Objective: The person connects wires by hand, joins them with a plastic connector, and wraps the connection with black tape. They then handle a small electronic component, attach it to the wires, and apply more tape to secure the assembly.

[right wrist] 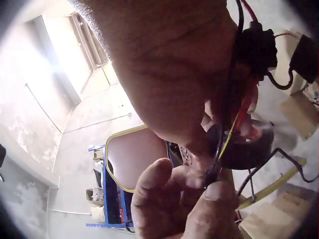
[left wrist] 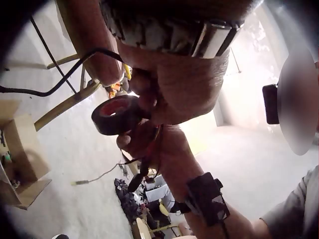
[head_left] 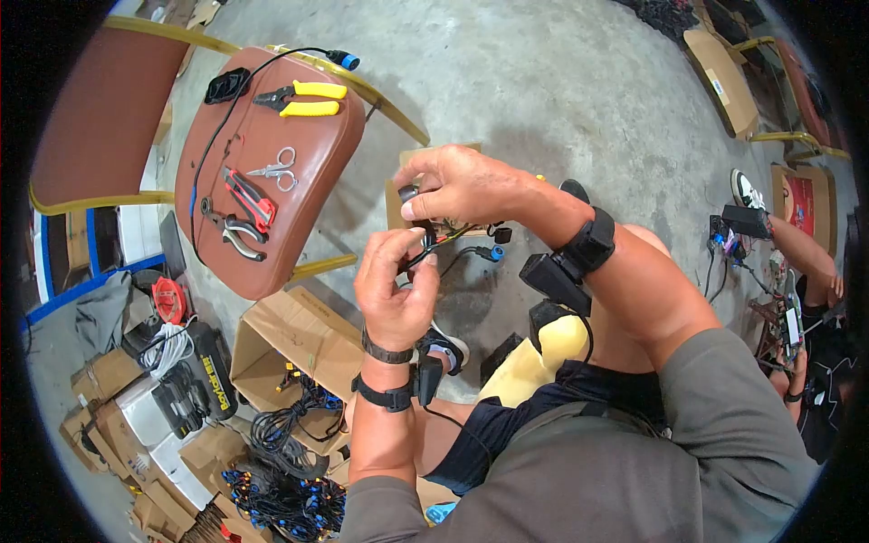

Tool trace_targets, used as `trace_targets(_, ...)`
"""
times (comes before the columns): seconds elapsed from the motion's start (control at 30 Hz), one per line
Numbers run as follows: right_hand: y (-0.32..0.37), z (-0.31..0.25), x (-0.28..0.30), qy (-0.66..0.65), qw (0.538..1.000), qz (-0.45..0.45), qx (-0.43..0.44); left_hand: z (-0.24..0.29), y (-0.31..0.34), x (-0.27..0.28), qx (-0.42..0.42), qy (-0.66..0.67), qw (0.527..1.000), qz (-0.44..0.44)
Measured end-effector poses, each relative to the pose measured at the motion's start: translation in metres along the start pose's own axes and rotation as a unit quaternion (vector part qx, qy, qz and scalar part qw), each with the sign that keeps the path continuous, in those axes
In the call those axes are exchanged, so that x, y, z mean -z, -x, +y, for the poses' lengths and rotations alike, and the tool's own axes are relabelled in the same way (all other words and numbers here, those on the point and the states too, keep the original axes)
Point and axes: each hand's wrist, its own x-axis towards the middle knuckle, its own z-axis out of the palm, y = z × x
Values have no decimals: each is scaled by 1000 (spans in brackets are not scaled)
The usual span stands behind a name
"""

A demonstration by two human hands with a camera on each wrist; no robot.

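Observation:
The left hand [head_left: 394,285] pinches thin wires [head_left: 450,237] between thumb and fingertips; in the right wrist view its fingers [right wrist: 169,199] meet at dark and yellow wires [right wrist: 227,142]. Just above it, the right hand [head_left: 466,185] grips a roll of black tape [head_left: 409,193], fingers curled round it. The left wrist view shows the tape roll [left wrist: 117,115] with a reddish core, between the two hands. A black fuse-like block [right wrist: 256,52] hangs on the wires beside the right wrist. How the tape meets the wires is hidden by the fingers.
A brown chair [head_left: 299,181] bears yellow-handled pliers [head_left: 312,100], scissors [head_left: 276,170], a red cutter [head_left: 249,201] and a black cable. Below it stands an open cardboard box [head_left: 299,348] near bundled cables [head_left: 281,498]. Another person's arm [head_left: 801,249] is at the right.

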Motion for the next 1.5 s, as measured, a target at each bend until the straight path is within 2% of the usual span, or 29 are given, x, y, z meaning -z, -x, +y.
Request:
trace_targets(0.2,5,-6,2,-23,998,37,50,-5,5,-4,86,109,990,18)
trace_targets(0.3,11,-15,3,-48,998,24,44,-7,6,-4,134,154,979,30)
trace_targets(0.5,11,-11,-3,-86,987,30,132,-7,0,-1,184,222,957,34)
trace_targets(0.57,15,-14,-4,-83,987,24,135,-8,-2,2,209,245,946,25)
trace_targets(0.67,20,-21,-3,-49,987,29,150,-19,0,5,226,184,956,30)
trace_targets(0.77,17,-22,-6,-51,983,47,171,-20,-3,7,261,192,945,43)
trace_targets(0.93,21,-25,-5,-7,982,38,183,-20,-8,9,269,225,934,63)
trace_targets(1.03,26,-31,-4,-20,987,18,160,-18,-13,13,263,240,930,86)
trace_targets(1.23,13,-10,0,-5,975,30,218,-24,-12,17,225,261,933,103)
trace_targets(1.3,11,-5,2,0,981,20,191,-23,-11,15,213,260,936,102)
trace_targets(1.37,13,-9,5,-10,994,-19,103,-20,-11,13,204,249,942,94)
trace_targets(1.5,14,-14,0,13,999,-45,-10,-19,-6,7,186,203,958,77)
